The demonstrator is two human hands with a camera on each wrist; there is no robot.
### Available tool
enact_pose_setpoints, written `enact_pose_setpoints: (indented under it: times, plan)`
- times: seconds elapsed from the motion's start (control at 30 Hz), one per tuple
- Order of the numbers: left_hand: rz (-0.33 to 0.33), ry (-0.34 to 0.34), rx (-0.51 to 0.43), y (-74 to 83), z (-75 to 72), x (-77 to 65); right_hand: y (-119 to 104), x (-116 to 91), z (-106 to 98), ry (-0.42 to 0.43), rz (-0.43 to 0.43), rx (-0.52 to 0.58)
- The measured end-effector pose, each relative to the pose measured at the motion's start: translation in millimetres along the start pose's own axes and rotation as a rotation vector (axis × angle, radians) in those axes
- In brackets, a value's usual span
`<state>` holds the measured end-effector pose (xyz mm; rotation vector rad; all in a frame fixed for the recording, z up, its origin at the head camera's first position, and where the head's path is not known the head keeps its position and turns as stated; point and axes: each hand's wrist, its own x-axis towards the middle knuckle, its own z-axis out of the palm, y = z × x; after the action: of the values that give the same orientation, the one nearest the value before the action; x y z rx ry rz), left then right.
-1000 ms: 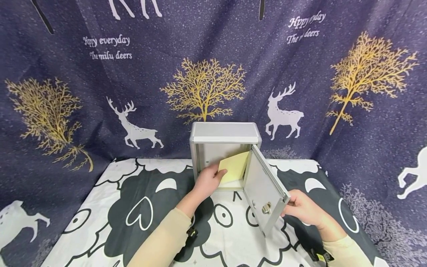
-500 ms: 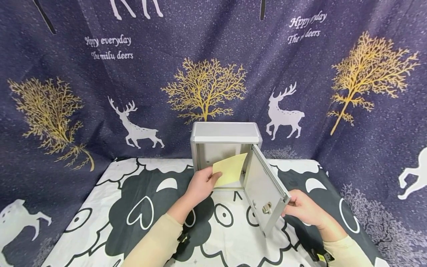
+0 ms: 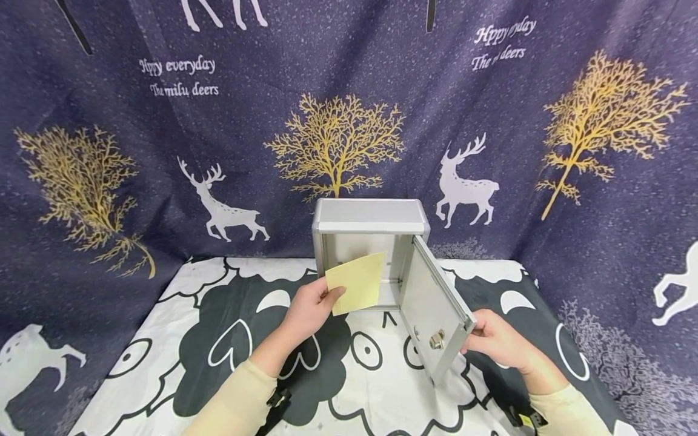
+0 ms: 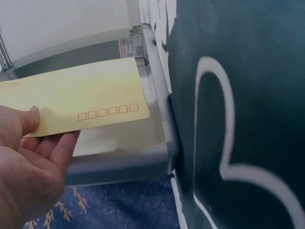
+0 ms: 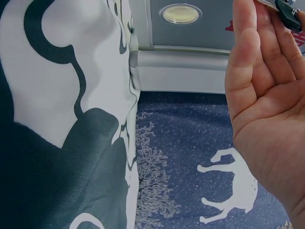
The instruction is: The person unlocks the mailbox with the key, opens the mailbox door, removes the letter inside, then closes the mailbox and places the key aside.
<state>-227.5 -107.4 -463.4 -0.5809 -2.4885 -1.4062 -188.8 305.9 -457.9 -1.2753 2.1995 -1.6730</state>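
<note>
A grey metal letter box [image 3: 371, 212] stands with its door [image 3: 428, 303] swung out toward the right. My left hand [image 3: 313, 306] pinches a pale yellow envelope [image 3: 360, 281] by its left part, thumb on top, in front of the box's opening. Small red postcode squares on the envelope show in the left wrist view. At the door's free edge is my right hand [image 3: 493, 339]. Its curled fingers hold a black-headed key [image 5: 288, 16], partly cut off in the right wrist view. A lock [image 3: 436, 340] sits on the door's inner face.
A black-and-white patterned cloth [image 3: 376, 393] covers the table. Behind the box hangs a dark blue curtain [image 3: 349, 72] with deer and golden trees. The door's outer face carries an oval window [image 5: 181, 14] and red lettering.
My left hand has moved left and toward me, drawing the envelope out from the box's interior. The right hand and the door have stayed in place.
</note>
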Motion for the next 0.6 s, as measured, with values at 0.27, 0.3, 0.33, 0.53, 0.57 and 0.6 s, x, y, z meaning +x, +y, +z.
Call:
enact_pose_setpoints:
  times: [0.27,0.3,0.33,0.53,0.57,0.6]
  plan:
    - [-0.063,-0.011,-0.031,-6.3,-19.2,-14.5,1,1,0,-0.012,0.003,0.014]
    - [-0.071,-0.008,-0.029,-7.0,-21.6,-16.1,1,1,1,-0.012,0.002,0.012]
    - [-0.078,-0.004,-0.028,-7.8,-23.9,-17.7,1,1,1,-0.011,0.001,0.008]
    - [-0.078,0.02,-0.01,-13.6,-36.7,-26.1,0,0,-1,-0.006,0.01,0.001]
    - [-0.076,0.024,-0.012,-15.0,-38.8,-27.3,0,0,-1,-0.005,0.01,0.003]
    - [-0.072,0.03,-0.007,-16.1,-41.2,-28.5,0,0,-1,-0.007,-0.004,0.005]
